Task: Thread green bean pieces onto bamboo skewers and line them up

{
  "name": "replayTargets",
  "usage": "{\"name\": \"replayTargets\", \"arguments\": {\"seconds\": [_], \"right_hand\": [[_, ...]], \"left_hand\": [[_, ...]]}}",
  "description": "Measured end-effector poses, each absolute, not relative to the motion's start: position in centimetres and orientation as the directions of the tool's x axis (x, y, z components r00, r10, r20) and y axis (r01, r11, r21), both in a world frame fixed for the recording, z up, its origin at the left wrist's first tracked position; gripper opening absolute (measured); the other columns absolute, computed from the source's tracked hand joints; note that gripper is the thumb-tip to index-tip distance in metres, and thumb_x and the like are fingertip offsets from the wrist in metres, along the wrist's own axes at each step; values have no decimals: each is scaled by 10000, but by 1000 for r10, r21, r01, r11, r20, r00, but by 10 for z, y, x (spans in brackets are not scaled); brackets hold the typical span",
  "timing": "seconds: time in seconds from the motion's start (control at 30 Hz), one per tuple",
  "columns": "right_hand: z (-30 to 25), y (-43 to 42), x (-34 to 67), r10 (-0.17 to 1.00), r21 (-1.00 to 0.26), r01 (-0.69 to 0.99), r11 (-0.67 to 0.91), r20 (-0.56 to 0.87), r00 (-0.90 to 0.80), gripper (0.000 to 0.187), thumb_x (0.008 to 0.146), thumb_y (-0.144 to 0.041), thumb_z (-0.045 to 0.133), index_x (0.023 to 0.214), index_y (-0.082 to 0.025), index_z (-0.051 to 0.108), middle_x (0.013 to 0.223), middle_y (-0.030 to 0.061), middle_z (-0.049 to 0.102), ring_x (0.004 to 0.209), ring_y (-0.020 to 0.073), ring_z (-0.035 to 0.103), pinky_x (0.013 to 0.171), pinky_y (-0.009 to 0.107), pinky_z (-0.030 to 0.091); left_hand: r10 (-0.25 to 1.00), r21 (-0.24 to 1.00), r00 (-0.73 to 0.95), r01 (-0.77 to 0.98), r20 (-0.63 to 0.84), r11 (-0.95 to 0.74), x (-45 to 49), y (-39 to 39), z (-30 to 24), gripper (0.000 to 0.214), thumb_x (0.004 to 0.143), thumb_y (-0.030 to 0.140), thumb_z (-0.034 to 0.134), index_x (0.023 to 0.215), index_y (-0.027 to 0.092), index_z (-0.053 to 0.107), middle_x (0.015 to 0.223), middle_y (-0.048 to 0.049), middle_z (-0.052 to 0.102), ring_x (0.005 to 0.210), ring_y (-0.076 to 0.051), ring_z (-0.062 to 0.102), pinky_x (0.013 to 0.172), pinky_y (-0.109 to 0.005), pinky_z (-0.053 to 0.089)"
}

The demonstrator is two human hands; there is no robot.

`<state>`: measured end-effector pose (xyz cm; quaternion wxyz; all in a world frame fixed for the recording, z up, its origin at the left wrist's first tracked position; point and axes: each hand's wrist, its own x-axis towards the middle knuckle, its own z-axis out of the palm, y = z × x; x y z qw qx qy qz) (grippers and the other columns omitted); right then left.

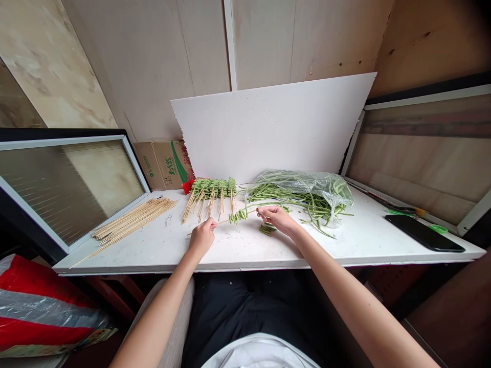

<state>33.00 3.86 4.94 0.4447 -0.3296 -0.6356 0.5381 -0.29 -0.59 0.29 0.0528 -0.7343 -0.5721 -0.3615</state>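
The left hand [202, 236] pinches a skewer [230, 219] threaded with bean pieces; the right hand [276, 217] pinches its tip, near the bag of beans [303, 191].

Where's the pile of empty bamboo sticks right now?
The bare skewers lie on the left end of the white table, fanned beside the glass-fronted cabinet, left of the finished bean skewers and the left hand.
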Motion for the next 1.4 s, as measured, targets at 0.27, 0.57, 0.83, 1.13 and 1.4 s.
{"name": "replayTargets", "arguments": {"seconds": [0.27,0.57,0.83,1.13,1.4], "right_hand": [[37,48,330,908,-972,-74,223,235,-346,349,751,-537,835,791,-193,796,928,73,729,694,144,519,658,306,408],[40,43,329,919,-965,-37,261,261,-295,450,776,-639,782,854,-196,779,867,76,726,750,176,575,674,306,443],[42,42,326,920,-956,-23,292,287,-266,406,822,-602,776,839,-196,779,885,79,737,772,179,612,679,290,461],[46,35,316,918,-907,159,391,369,-147,450,822,-639,757,862,-194,813,911,112,799,868,268,719,724,334,505],[41,34,313,918,-914,130,383,362,-160,470,822,-654,750,873,-191,815,913,116,804,860,277,727,738,351,524]], "left_hand": [[796,306,118,882,593,-358,-3,-9,5,250,883,29,501,890,248,621,925,-19,791,865,-222,750,668,-263,461],[776,318,96,876,623,-363,-4,-4,-1,192,948,93,493,919,245,607,925,-33,791,840,-230,754,671,-278,471],[772,328,89,870,629,-367,-4,-3,-2,216,919,66,505,926,246,624,944,-36,797,857,-228,758,697,-281,504],[785,295,106,890,610,-349,-3,-6,3,237,887,32,507,888,246,609,920,-31,794,846,-231,755,674,-279,485],[787,288,121,888,605,-358,-5,-6,2,283,845,-20,486,868,241,592,920,-37,786,891,-225,757,669,-265,475]]}}
